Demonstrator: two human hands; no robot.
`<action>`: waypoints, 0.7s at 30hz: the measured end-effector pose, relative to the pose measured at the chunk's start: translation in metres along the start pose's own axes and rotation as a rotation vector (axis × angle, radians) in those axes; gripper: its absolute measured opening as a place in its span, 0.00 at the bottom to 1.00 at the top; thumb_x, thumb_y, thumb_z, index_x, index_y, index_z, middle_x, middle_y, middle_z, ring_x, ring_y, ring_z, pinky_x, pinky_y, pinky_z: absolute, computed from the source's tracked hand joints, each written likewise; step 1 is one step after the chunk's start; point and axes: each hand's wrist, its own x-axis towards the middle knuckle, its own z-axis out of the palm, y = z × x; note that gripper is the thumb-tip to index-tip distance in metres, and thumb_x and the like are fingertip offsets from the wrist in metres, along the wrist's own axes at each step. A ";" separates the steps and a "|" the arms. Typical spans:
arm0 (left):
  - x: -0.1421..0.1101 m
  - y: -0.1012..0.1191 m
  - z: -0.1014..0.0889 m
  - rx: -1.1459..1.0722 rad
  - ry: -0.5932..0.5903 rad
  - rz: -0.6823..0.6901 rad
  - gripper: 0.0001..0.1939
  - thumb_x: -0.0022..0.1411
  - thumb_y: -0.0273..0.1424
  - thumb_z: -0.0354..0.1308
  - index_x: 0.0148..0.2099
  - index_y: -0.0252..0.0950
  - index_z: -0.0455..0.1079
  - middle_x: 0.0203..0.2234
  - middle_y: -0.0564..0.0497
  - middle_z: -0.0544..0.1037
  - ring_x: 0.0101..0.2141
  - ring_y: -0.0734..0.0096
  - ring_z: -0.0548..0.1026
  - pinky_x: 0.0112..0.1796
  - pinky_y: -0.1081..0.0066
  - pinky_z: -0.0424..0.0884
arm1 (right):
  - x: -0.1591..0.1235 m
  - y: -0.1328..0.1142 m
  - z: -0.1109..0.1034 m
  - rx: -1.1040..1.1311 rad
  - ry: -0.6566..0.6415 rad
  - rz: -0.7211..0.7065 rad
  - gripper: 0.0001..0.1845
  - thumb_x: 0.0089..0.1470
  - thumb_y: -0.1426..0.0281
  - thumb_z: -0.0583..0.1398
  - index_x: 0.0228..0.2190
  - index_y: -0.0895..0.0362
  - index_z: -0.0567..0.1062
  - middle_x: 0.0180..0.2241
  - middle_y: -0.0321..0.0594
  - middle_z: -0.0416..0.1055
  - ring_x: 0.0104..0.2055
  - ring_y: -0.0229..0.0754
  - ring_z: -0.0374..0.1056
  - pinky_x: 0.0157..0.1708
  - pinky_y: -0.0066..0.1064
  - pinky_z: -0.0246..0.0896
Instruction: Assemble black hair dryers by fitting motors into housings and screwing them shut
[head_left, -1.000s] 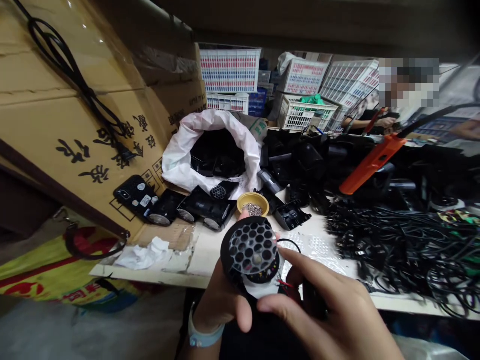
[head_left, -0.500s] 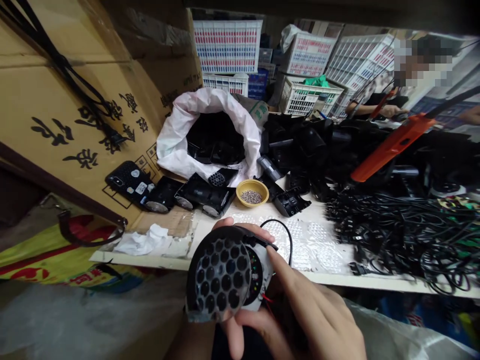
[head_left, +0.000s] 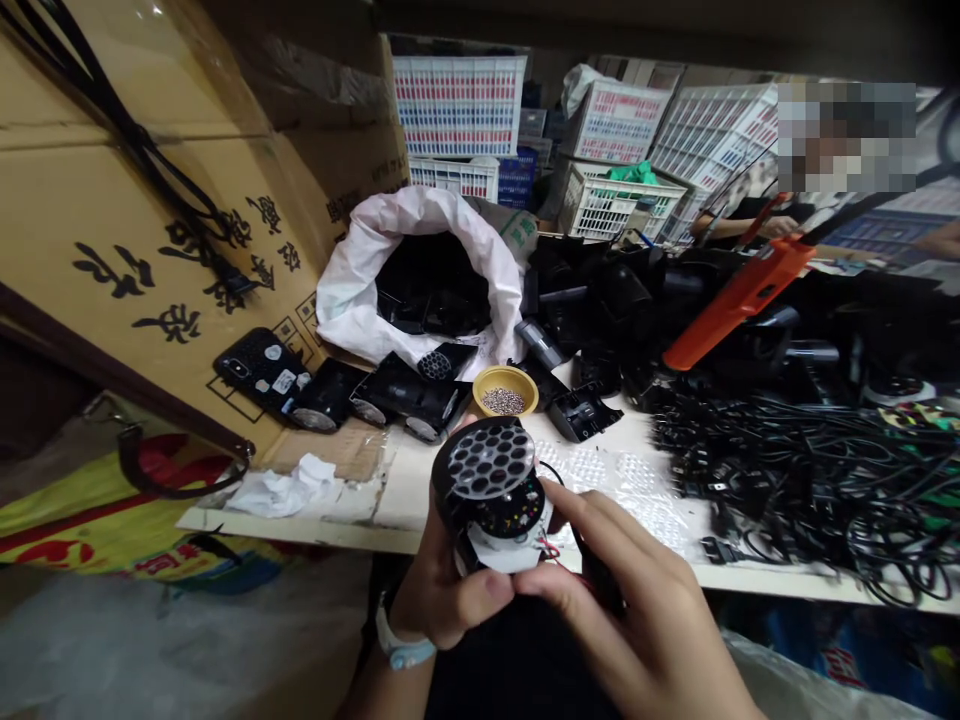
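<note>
A black appliance housing (head_left: 442,490) with a round honeycomb grille (head_left: 491,460) is held above the table's front edge, grille facing up and towards me. Its side is open, showing a black round inner part with small coloured specks, a white part (head_left: 506,550) and thin red wires. My left hand (head_left: 457,590) is wrapped around the left side and underside, its thumb at the lower front. My right hand (head_left: 630,580) grips the right side between thumb and fingers, beside the wires and a black cord. The fingers behind the housing are partly hidden.
Behind the housing is a yellow bowl (head_left: 504,392) of small metal screws. Black shells (head_left: 409,395) and a phone (head_left: 262,370) lie left. Beyond is a white sack (head_left: 341,290) of black parts. An orange power screwdriver (head_left: 739,305) hangs above piled cords (head_left: 795,470). A person works at far right.
The housing has moved up and away from me and tipped, so its open side with the white part shows more. My left hand has come into fuller view around it.
</note>
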 end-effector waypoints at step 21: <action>0.028 0.031 0.021 -0.400 0.419 -0.398 0.23 0.52 0.47 0.61 0.43 0.36 0.75 0.38 0.45 0.82 0.44 0.47 0.79 0.45 0.54 0.75 | -0.024 0.014 0.049 -0.126 0.054 0.124 0.21 0.61 0.56 0.58 0.52 0.53 0.69 0.45 0.49 0.72 0.51 0.59 0.67 0.45 0.54 0.69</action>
